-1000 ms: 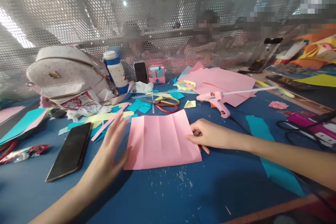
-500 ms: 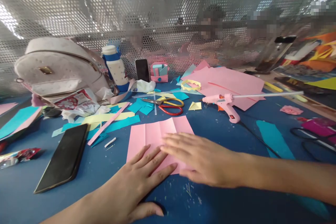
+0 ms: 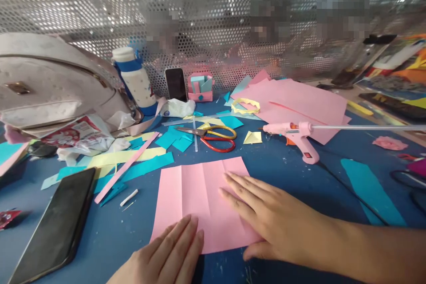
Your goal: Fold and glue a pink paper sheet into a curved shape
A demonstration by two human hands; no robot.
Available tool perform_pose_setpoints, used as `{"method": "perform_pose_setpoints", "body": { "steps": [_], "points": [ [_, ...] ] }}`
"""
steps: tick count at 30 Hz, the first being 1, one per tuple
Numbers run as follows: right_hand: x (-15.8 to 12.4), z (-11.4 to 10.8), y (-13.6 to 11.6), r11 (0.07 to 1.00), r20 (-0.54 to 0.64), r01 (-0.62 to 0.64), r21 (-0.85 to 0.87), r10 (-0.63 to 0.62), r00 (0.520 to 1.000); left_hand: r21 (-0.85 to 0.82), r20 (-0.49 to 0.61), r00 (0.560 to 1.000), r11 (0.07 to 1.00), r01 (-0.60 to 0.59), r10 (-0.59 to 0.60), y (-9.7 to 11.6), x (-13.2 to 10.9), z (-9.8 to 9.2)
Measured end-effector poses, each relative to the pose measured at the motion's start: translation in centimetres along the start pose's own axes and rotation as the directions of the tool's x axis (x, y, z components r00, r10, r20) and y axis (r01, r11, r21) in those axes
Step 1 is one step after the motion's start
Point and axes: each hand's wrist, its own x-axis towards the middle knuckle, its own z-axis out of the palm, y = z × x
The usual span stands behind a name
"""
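A pink sheet of paper with several lengthwise creases lies flat on the blue table in front of me. My right hand rests flat on its right half, fingers stretched out and spread. My left hand lies at the sheet's near edge, fingers straight and together, fingertips touching the paper. Neither hand holds anything.
A black phone lies at the left. Red and yellow scissors, a pink glue gun with its cord, paper strips and scraps, larger pink sheets, a pale backpack, a bottle and an upright phone surround the sheet.
Both hands came onto the pink sheet and flattened over it. The left hand drew back toward its near edge. The view moved closer and lower.
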Motion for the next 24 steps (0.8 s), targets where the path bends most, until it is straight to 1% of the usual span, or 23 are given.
{"method": "perform_pose_setpoints", "body": {
  "steps": [2, 4, 6, 8, 11, 16, 18, 21, 24],
  "points": [
    [0.3, -0.6, 0.1, 0.996, -0.053, 0.084, 0.041, -0.082, 0.995, -0.016, 0.003, 1.000, 1.000, -0.008, 0.008, -0.2, 0.1, -0.5],
    [0.5, -1.2, 0.0, 0.980, -0.100, 0.183, 0.083, -0.174, 0.980, -0.041, 0.050, 0.999, 0.999, -0.007, 0.010, -0.6, 0.5, -1.2],
    [0.7, -1.8, -0.1, 0.965, -0.117, 0.243, 0.097, -0.231, 0.966, -0.071, 0.088, 0.996, 0.997, -0.007, 0.014, -1.0, 1.1, -1.9],
    [0.8, -2.0, -0.1, 0.964, -0.102, 0.257, 0.069, -0.250, 0.963, -0.111, 0.072, 0.997, 0.994, 0.009, -0.001, -1.2, 1.6, -2.4],
    [1.0, -1.9, 0.0, 0.970, -0.088, 0.242, 0.018, -0.239, 0.967, -0.194, 0.023, 0.998, 0.979, 0.058, -0.055, -1.3, 2.2, -2.5],
    [1.2, -2.0, -0.1, 0.965, -0.161, 0.261, -0.032, -0.262, 0.951, -0.392, -0.007, 0.988, 0.910, 0.137, -0.152, -1.3, 2.3, -2.2],
    [1.2, -2.2, -0.1, 0.957, -0.142, 0.281, -0.067, -0.288, 0.947, -0.398, -0.005, 0.987, 0.906, 0.143, -0.158, -1.4, 2.2, -2.1],
    [1.1, -2.3, 0.4, 0.934, -0.082, 0.340, -0.110, -0.349, 0.933, -0.353, -0.004, 0.985, 0.922, 0.158, -0.170, -1.6, 2.4, -1.9],
    [1.0, -2.2, 1.1, 0.928, -0.035, 0.358, -0.102, -0.363, 0.931, -0.339, -0.008, 0.981, 0.923, 0.181, -0.195, -1.8, 2.7, -2.0]
  ]
}}
